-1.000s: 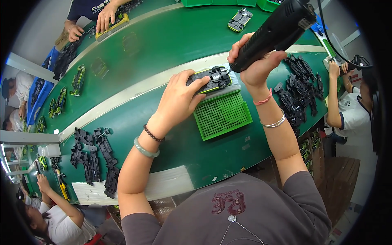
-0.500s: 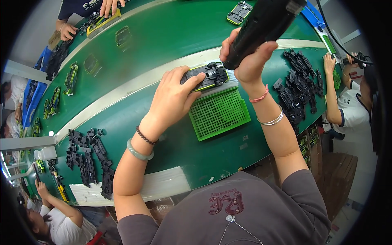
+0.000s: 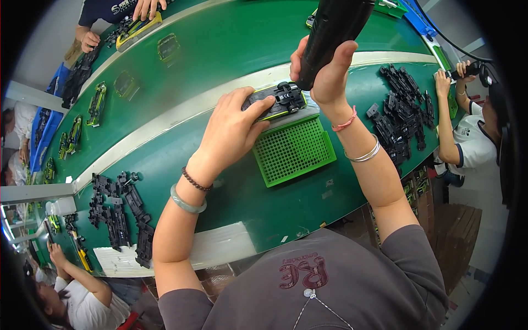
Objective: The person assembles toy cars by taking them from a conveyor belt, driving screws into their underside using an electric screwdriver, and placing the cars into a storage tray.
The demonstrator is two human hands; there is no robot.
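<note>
An upside-down toy car with a black underside and yellow-green edge lies on the table's pale strip. My left hand is closed over its left end, thumb on the underside. My right hand is wrapped round a thick black cylindrical power screwdriver, held tilted. The driver's lower end is right beside the car's wheeled end; whether its tip touches the car is hidden. Just nearer to me sits a green perforated tray.
Black chassis parts lie heaped at right and at left. Beyond the pale strip are yellow-green toy cars and clear car-shaped shells. Co-workers' hands are at far left, lower left and right.
My right hand and the screwdriver have shifted slightly left. My left hand and the car have hardly moved. The clear shells slid slightly right, and the co-worker at right raised a black tool.
</note>
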